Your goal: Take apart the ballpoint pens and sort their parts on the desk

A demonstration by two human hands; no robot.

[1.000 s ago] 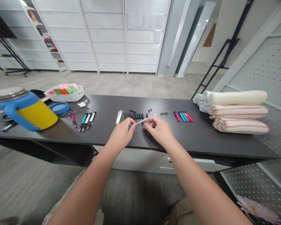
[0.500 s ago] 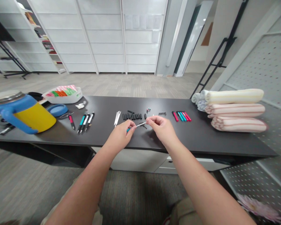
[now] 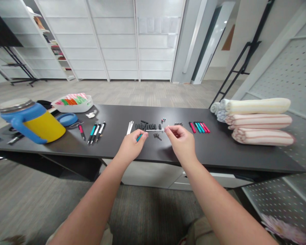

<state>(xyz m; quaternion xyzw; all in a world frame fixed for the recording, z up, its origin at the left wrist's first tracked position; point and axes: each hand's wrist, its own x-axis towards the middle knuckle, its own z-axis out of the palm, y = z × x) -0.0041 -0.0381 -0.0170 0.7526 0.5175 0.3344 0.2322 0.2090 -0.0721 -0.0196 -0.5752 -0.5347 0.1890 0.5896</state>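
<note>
My left hand (image 3: 131, 146) is closed around a teal pen barrel (image 3: 139, 137), mostly hidden by the fingers. Between the thumb and fingertips of my right hand (image 3: 182, 141) is a thin white pen refill (image 3: 154, 130), held level, its free end close to my left thumb. Whether refill and barrel touch, I cannot tell. Behind the hands lie black rubber grips (image 3: 149, 126), and more white refills (image 3: 130, 127) are left of them. Small dark parts (image 3: 157, 136) sit between the hands. Tiny coloured pieces (image 3: 163, 120) and small metallic pieces (image 3: 178, 124) lie farther back.
Red and teal barrels (image 3: 200, 127) lie to the right, before stacked rolled towels (image 3: 260, 120). At left are several pens (image 3: 96, 132), a red pen (image 3: 82, 132), a blue-yellow mug (image 3: 38, 124), a blue lid (image 3: 67, 119) and a white basket (image 3: 73, 107). The dark desk (image 3: 153, 151) ends near my forearms.
The refill has gone from slanting against the left hand's barrel to nearly level, its left end now visible by the left thumb. My hands are slightly farther apart, and the view has shifted a little.
</note>
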